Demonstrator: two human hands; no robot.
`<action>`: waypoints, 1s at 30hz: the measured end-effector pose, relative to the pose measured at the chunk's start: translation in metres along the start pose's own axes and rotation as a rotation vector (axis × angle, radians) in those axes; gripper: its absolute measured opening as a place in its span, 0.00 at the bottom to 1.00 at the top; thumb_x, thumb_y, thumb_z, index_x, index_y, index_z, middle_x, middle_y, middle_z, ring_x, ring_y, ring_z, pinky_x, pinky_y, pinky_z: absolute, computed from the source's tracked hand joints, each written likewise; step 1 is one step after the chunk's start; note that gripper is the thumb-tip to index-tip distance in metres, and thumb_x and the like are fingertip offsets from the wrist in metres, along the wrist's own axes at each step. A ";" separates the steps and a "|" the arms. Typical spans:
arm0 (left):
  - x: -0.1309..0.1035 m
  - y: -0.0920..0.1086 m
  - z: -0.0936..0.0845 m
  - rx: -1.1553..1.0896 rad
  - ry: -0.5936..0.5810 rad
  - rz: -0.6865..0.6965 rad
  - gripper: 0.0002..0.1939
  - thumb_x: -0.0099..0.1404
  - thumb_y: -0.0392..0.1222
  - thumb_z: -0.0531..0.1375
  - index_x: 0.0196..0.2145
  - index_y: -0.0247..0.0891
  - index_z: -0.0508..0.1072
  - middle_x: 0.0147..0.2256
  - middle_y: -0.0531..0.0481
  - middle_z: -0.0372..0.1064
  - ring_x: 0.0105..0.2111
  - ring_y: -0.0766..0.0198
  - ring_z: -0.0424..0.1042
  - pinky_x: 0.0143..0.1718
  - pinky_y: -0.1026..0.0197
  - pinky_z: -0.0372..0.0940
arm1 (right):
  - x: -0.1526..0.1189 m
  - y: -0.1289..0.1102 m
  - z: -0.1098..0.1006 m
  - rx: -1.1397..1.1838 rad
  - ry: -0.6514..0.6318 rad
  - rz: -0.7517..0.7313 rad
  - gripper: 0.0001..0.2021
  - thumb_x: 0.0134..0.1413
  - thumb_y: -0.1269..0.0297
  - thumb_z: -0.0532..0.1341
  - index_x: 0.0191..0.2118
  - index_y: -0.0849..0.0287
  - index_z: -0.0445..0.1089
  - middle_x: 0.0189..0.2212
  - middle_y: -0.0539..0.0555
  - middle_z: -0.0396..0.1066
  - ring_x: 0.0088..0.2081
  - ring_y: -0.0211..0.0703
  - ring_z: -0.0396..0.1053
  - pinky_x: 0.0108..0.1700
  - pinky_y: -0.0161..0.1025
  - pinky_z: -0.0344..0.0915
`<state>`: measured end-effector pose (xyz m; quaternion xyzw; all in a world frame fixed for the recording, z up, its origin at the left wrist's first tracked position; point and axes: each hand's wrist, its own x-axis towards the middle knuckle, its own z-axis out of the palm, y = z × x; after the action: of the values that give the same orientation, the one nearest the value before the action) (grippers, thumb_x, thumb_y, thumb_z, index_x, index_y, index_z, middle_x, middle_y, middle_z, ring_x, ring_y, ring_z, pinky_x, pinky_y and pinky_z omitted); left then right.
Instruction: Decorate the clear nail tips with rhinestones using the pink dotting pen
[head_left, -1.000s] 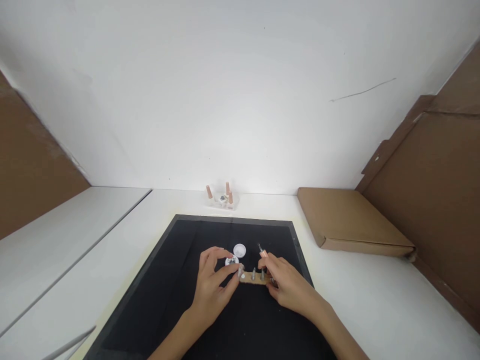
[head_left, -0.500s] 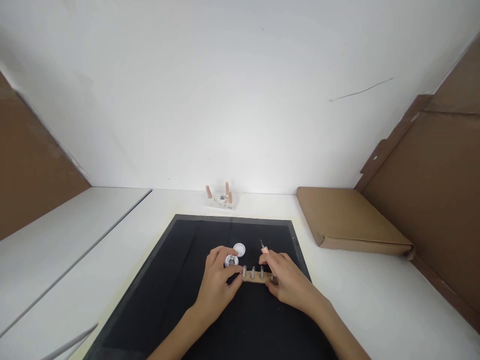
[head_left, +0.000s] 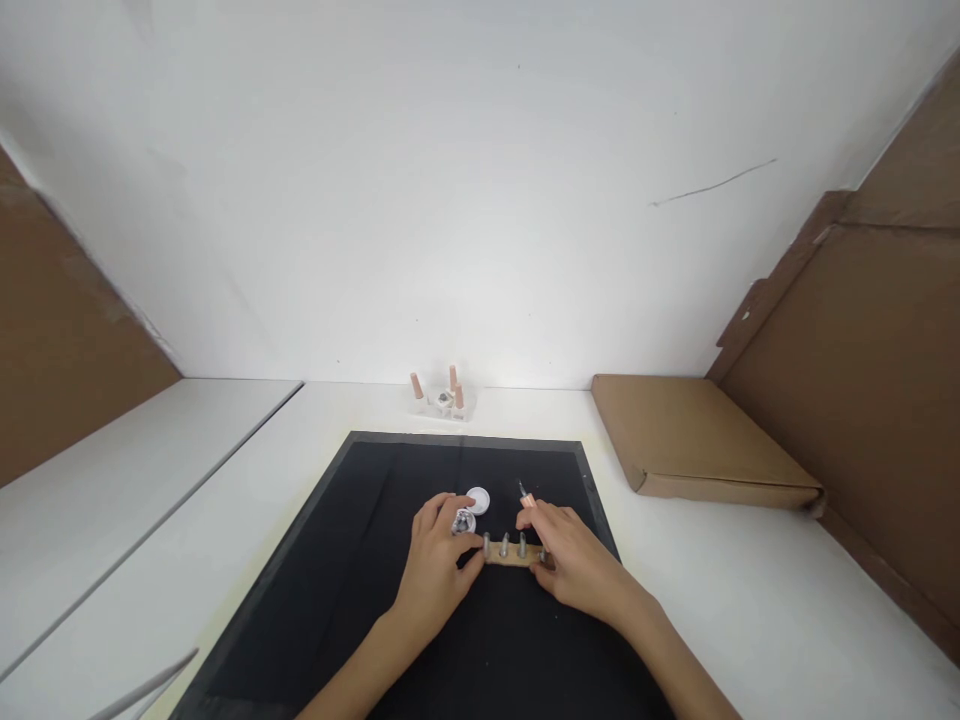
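A short tan strip lies on the black mat, carrying several silver false nails that stand in a row. My left hand pinches the strip's left end between thumb and forefinger, its other fingers arched over a small white open jar with silvery contents. A round white lid lies just behind that jar. My right hand grips a thin brush with a copper-coloured part, its dark tip pointing up and away. The same hand's thumb and fingers also touch the strip's right end, partly hiding the last nail.
At the back, by the white wall, a clear holder bears several peach-capped bottles. A flat cardboard box lies to the right of the black mat. A grey stick-like thing shows at the lower left.
Both hands keep their hold on the strip, and the brush stays in my right hand. The whole view has shifted very slightly; nothing else visibly moved.
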<state>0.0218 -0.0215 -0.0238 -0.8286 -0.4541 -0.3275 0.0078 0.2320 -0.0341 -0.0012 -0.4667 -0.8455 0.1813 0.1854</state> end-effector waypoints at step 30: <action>-0.002 0.006 -0.028 0.021 0.010 -0.091 0.03 0.53 0.35 0.63 0.25 0.42 0.75 0.37 0.46 0.68 0.40 0.52 0.65 0.37 0.51 0.63 | 0.000 0.000 -0.002 -0.065 0.007 0.045 0.15 0.41 0.77 0.57 0.37 0.56 0.57 0.29 0.49 0.66 0.36 0.45 0.62 0.40 0.40 0.54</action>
<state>0.0109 -0.0357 -0.0012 -0.8052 -0.4946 -0.3271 0.0038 0.2322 -0.0337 0.0004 -0.4918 -0.8398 0.1562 0.1689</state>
